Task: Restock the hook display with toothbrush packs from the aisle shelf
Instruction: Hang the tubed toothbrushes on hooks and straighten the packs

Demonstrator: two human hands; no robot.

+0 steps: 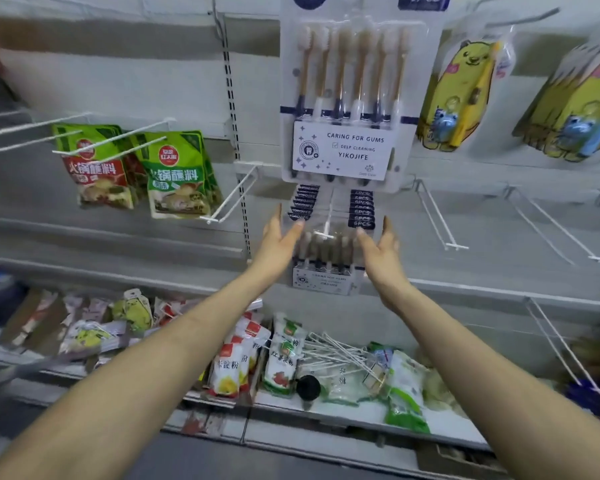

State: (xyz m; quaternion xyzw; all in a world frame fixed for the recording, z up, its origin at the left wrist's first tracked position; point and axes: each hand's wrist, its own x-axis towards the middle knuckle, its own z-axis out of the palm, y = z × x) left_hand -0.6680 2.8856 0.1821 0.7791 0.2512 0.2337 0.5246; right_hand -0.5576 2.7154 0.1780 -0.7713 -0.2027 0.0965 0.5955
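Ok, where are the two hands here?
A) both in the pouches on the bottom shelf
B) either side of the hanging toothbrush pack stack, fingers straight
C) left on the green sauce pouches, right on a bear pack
B: the left hand and right hand flank the hanging toothbrush pack stack, fingers straight, curled round nothing.

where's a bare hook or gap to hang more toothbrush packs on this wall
Free: the empty hooks right of the toothbrush stack, under the yellow bear packs, and the single hook between the stack and the green sauce bags. Crowded: the bottom shelf, heaped with pouches and loose hooks.
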